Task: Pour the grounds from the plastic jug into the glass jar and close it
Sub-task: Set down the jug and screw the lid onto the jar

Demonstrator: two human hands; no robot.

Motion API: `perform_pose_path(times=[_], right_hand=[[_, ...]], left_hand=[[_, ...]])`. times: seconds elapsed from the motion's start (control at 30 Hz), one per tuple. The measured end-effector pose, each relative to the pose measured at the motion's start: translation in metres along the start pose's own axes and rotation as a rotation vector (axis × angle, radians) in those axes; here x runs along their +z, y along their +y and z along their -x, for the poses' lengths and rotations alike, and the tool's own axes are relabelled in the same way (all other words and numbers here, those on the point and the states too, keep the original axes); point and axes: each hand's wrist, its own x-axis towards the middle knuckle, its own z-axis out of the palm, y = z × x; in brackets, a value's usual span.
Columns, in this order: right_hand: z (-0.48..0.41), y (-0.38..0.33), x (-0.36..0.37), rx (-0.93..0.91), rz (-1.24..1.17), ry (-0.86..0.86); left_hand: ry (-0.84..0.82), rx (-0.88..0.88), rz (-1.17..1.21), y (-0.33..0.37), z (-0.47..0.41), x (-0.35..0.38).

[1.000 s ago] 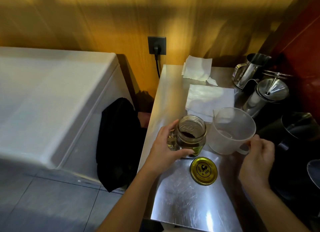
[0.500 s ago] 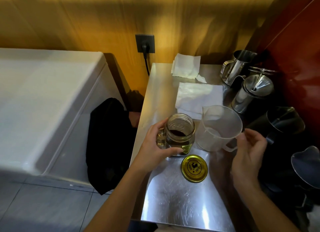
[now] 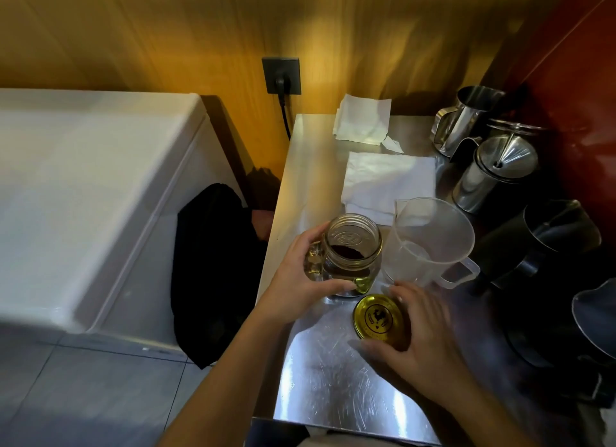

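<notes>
The glass jar (image 3: 354,246) stands upright and uncovered on the steel counter (image 3: 333,390), with dark grounds inside. My left hand (image 3: 300,276) is wrapped around its left side and handle. To the jar's right stands the clear plastic jug (image 3: 430,243), upright, looking empty, with nothing touching it. The gold lid (image 3: 375,316) lies flat on the counter in front of the jar. My right hand (image 3: 416,336) is spread over the lid's right side, fingers curled around its edge; the lid still rests on the counter.
White paper napkins (image 3: 388,180) lie behind the jar and jug. Steel pitchers (image 3: 466,120) and a steel pot with a funnel lid (image 3: 496,170) stand at the back right, dark pitchers (image 3: 546,240) along the right. A white chest (image 3: 83,186) and black bag (image 3: 213,266) are left of the counter.
My right hand left the jug's handle and moved down and left onto the gold lid. My left hand has stayed on the jar.
</notes>
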Motion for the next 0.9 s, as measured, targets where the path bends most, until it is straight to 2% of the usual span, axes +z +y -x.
perform_pose_path(times=[0.1, 0.23, 0.37, 0.5, 0.73, 0.9], right_hand=[[0.004, 0.007, 0.008, 0.029, 0.065, -0.082], [0.004, 0.008, 0.01, 0.01, 0.059, -0.06], [0.003, 0.004, 0.005, 0.001, -0.035, -0.039], [0.003, -0.006, -0.011, -0.097, -0.176, -0.036], [-0.016, -0.034, -0.047, -0.235, -0.375, 0.178], [-0.046, -0.045, -0.063, -0.278, -0.34, 0.259]], left_hand=[[0.002, -0.003, -0.004, 0.0, 0.0, -0.001], [0.0, -0.002, 0.004, 0.001, -0.001, -0.001], [0.003, -0.007, -0.017, 0.001, -0.001, -0.001], [0.013, -0.012, -0.039, 0.002, 0.0, 0.0], [0.007, 0.011, -0.029, 0.0, 0.0, 0.0], [0.016, 0.043, 0.007, 0.001, 0.001, -0.001]])
